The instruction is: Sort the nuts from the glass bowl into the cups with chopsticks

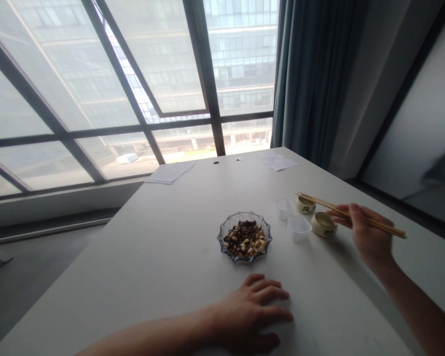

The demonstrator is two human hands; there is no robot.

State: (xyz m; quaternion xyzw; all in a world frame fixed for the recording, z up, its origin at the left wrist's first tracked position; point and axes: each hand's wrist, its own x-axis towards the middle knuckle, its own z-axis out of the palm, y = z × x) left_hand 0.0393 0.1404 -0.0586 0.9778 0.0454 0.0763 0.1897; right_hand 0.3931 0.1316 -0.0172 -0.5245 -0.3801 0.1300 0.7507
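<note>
My right hand point(371, 236) is closed around a pair of wooden chopsticks point(383, 226), whose tips point left over the farther of two small ceramic cups. That cup point(306, 206) is cream with a dark character on it; the nearer cup point(324, 228) stands just left of my right fingers. Two clear plastic cups, one nearer point(299, 231) and one farther point(284, 211), stand left of the ceramic ones. A glass bowl point(222, 244) holds a mix of peanuts and dark seeds or pieces. Below the bowl, my left hand point(254, 314) lies flat on the table, fingers spread, holding nothing.
The white table point(152, 257) reaches back to a large window. Sheets of paper point(171, 173) lie at its far left corner, and more paper point(279, 161) at the far right. A dark blue curtain point(307, 84) hangs behind the right end.
</note>
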